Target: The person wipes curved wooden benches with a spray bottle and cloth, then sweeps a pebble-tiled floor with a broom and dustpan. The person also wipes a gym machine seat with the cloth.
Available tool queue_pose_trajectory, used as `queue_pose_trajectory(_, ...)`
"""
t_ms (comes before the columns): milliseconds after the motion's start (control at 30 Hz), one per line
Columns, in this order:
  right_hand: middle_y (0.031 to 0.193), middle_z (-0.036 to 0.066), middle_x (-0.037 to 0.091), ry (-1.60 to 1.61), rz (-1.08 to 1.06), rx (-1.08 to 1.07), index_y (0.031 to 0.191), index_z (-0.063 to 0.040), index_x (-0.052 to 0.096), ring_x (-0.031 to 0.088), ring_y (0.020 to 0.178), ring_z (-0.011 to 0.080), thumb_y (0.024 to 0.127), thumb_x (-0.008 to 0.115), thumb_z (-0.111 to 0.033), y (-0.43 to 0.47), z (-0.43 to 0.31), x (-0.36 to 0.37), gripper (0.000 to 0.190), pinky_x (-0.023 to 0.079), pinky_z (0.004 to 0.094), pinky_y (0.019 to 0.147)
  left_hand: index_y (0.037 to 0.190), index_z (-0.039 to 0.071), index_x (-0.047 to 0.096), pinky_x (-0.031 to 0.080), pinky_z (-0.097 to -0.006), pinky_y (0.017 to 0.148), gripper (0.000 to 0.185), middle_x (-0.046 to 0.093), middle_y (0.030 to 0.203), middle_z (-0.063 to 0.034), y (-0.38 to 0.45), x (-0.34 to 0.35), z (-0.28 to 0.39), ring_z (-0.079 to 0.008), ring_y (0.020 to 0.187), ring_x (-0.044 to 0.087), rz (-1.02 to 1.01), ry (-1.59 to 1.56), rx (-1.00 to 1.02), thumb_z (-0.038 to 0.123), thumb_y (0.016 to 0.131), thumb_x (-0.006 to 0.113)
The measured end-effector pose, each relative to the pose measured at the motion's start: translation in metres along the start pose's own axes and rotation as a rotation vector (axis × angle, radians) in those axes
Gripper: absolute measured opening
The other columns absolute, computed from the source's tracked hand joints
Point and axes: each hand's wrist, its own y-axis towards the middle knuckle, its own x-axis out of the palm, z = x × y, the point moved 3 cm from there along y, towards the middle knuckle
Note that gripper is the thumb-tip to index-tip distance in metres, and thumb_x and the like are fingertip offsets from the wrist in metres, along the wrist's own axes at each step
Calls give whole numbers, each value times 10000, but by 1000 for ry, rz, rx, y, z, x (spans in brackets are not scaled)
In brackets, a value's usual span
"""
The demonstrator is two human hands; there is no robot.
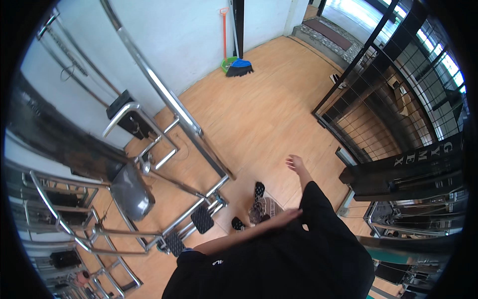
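Note:
My right hand (295, 163) reaches out past the black sleeve, above the wood-look floor (242, 127), its fingers slightly bent and nothing visible in them. Across the front of my body lies my left forearm, with my left hand (292, 215) at the edge of the black shirt (269, 258), near the right sleeve. Whether its fingers grip the cloth cannot be told. Below are patterned trousers (267, 209) and two feet in dark spotted footwear (259, 190). Left of the feet are the textured black foot pads (202, 219) of a chrome gym machine.
Chrome gym machine frames (183, 116) with a padded grey seat (133, 192) fill the left. By the white wall stand a green dustpan (225, 64) and a blue-and-black broom (240, 67). At right are a black mesh gate (384, 108), more equipment and a raised step (321, 43).

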Motion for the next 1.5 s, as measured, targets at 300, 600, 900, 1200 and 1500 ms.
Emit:
queue_pose_trajectory(300, 1061, 134, 650, -1416, 162, -112, 1097, -90, 608, 632, 978, 225, 867, 478, -245, 121, -138, -66, 306, 516, 361, 763, 1014, 56, 510, 465, -356, 729, 211, 583, 903, -121, 96, -68, 228, -306, 836, 582, -360, 723, 712, 246, 954, 440)
queue_pose_trajectory(600, 925, 36, 645, 175, 187, -207, 1115, -152, 580, 614, 757, 135, 911, 472, -301, 270, -355, -16, 275, 481, 268, 618, 1293, -61, 422, 334, -303, 1017, 441, 502, 1296, -151, 219, -229, 254, -212, 1187, 467, -825, 202, 162, 243, 973, 419)
queue_pose_trajectory(900, 934, 15, 641, -59, -265, -386, 1140, -152, 576, 603, 753, 100, 925, 477, -279, 377, -579, 197, 268, 475, 237, 648, 1301, 33, 434, 351, -338, 1021, 381, 524, 1267, -75, 283, -584, 392, -172, 1160, 501, 159, 239, 158, 226, 976, 394)
queue_pose_trajectory(1200, 1005, -6, 608, -386, -522, -439, 1212, -125, 513, 569, 831, 87, 920, 471, -286, 477, -765, 351, 336, 463, 259, 738, 1202, 50, 493, 437, -292, 883, 330, 602, 1117, -72, 344, -895, 492, -148, 962, 592, 718, 153, -14, 234, 933, 442)
queue_pose_trajectory(1500, 1134, 114, 565, -443, -501, -580, 1256, -36, 453, 578, 871, 155, 864, 559, -248, 636, -918, 484, 459, 473, 293, 736, 1305, -12, 372, 437, -346, 905, 612, 511, 1220, -161, 441, -1133, 555, -259, 1094, 529, 729, 658, -109, 299, 825, 591)
